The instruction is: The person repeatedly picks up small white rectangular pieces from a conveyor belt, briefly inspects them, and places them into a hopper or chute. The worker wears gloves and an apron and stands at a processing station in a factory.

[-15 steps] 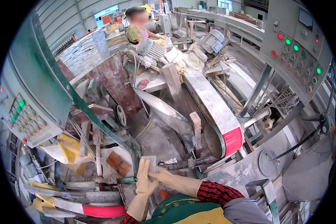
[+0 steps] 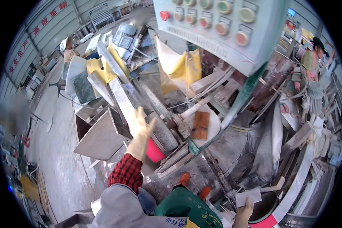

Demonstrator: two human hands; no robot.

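Observation:
My left hand [image 2: 141,131], in a cream rubber glove under a red-and-black checked sleeve, reaches out with its fingers spread and nothing in them. It is over or beside a long white machine guard [image 2: 121,99] with a red end; whether they touch, I cannot tell. Low on the right, my gloved right hand [image 2: 244,216] grips a small pale rectangular tile [image 2: 248,197] by its near edge. The tile is beside the rim of a round dark opening next to another red-ended guard [image 2: 292,193].
A grey control box [image 2: 220,28] with several buttons hangs ahead. Beneath it lie a brown block [image 2: 200,125] and a yellow-white sheet [image 2: 180,70]. A metal bin [image 2: 102,133] stands at left. One person [image 2: 69,52] is at far left, another [image 2: 312,60] at far right.
The view has swung to the left. My hands, together at the tile before, are now far apart: the left has let go and stretched forward, while the right carries the tile off to the right.

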